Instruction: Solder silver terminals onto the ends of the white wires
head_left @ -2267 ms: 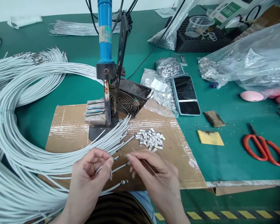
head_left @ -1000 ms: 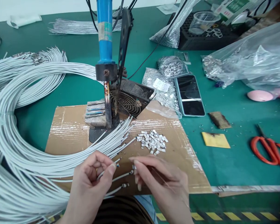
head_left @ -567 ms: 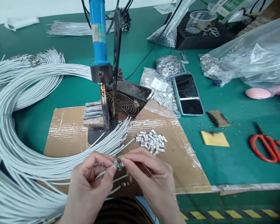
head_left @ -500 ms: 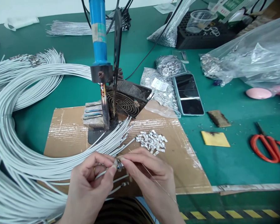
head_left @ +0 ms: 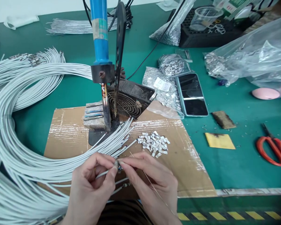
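Observation:
My left hand pinches a white cable close to its end between thumb and forefinger. Right beside it, thumb and forefinger of my right hand close on the cable's tip; whatever small piece is there is hidden by the fingertips. A thin solder wire runs through my right hand and trails down past the wrist. Just beyond the hands lies a pile of small metal terminals. A large bundle of white cables curves in from the left, its ends fanned out near my fingers.
A blue soldering iron stands upright in a holder, tip down, ahead of my hands. Behind it sits a fan. Cardboard covers the green table. To the right are a phone, a yellow sponge and red-handled scissors.
My right fingertips have shifted slightly at the cable's tip, and the right hand is turned a little. The view has moved slightly. Both hands keep their pinch.

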The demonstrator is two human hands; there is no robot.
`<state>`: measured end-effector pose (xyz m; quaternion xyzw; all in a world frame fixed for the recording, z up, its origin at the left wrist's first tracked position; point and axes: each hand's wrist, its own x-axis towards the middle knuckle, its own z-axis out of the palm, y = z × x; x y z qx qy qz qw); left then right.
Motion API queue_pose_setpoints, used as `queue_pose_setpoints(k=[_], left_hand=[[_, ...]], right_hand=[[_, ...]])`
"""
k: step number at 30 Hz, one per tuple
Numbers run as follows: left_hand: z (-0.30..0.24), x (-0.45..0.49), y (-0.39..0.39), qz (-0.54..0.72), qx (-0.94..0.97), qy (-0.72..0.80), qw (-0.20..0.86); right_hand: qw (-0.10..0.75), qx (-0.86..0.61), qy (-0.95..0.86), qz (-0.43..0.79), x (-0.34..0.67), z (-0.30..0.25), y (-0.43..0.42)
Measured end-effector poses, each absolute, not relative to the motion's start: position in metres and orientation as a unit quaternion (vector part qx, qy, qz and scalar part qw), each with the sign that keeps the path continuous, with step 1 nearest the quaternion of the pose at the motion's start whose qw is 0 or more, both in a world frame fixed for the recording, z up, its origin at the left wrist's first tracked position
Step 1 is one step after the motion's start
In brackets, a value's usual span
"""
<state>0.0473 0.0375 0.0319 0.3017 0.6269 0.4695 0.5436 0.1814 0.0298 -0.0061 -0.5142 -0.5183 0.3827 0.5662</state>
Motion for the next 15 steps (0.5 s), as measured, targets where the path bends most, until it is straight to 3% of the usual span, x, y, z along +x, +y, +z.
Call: queue_pose_setpoints(k=[7, 15], left_hand=[[0.033, 0.049, 0.037, 0.467, 0.302, 0.628, 0.543], [0.022, 0.04, 0.045, 0.455, 0.35, 0.629, 0.524]], right_hand=[[0.566, -0.513, -0.532, 0.365, 0.181, -0.006, 0.029], [0.506, -0.562, -0.544, 0.363, 0.188, -0.018, 0.019]])
